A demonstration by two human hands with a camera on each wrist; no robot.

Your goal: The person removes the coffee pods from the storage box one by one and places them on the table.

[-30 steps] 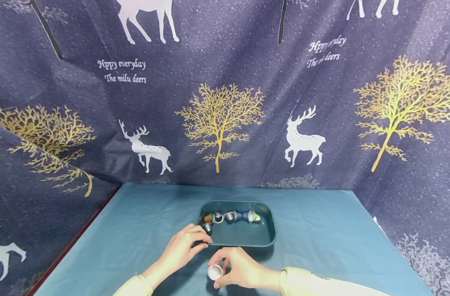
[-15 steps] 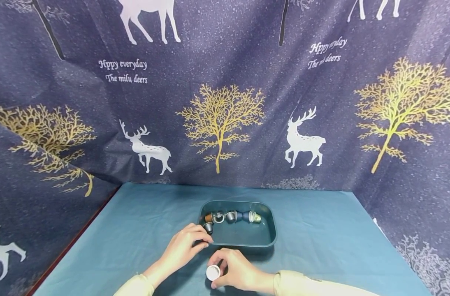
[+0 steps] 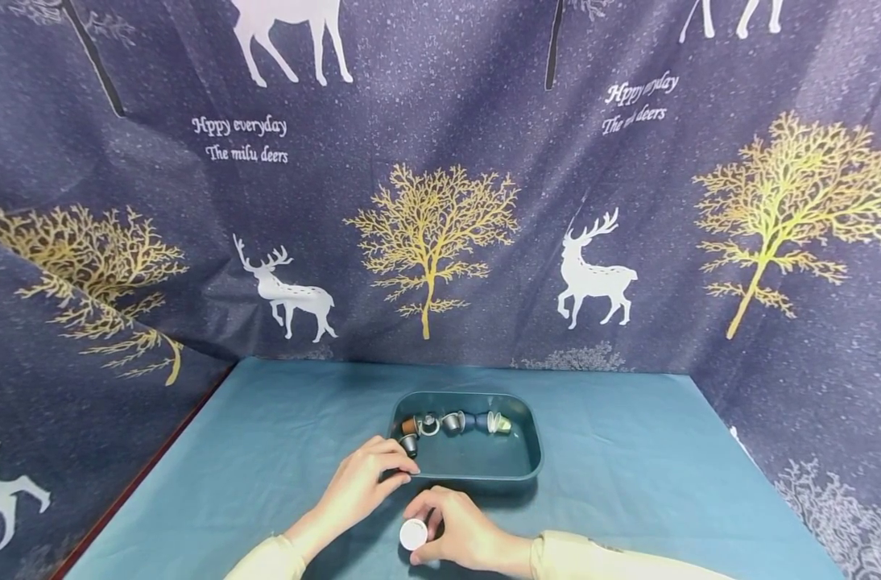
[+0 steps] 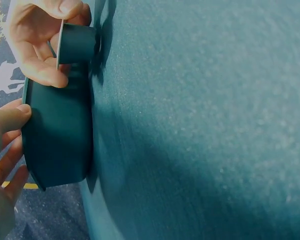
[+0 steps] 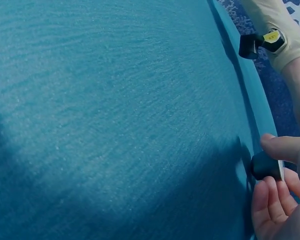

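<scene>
My right hand [image 3: 458, 528] pinches a coffee capsule [image 3: 413, 534] by its rim, just in front of the tray. Its pale lid faces up in the head view, and its dark teal body [image 4: 77, 44] shows from the side in the left wrist view. The capsule's base is at or very near the cloth; I cannot tell if it touches. With thumb and fingers, my left hand [image 3: 361, 483] holds the rim of the dark green tray [image 3: 477, 477] at its front left corner. Inside the tray lie several capsules, among them an orange-brown one [image 3: 409, 427] and a black one [image 3: 408, 445].
Along the tray's back lie a grey capsule [image 3: 451, 424], dark blue ones [image 3: 477, 422] and a pale green one [image 3: 504, 425]. A teal cloth [image 3: 629, 467] covers the table. Behind it hangs a dark curtain [image 3: 484, 121] printed with deer and trees.
My right hand has shifted slightly left with the capsule, whose lid now looks brighter and faces straight up. My left hand stays at the tray's corner.
</scene>
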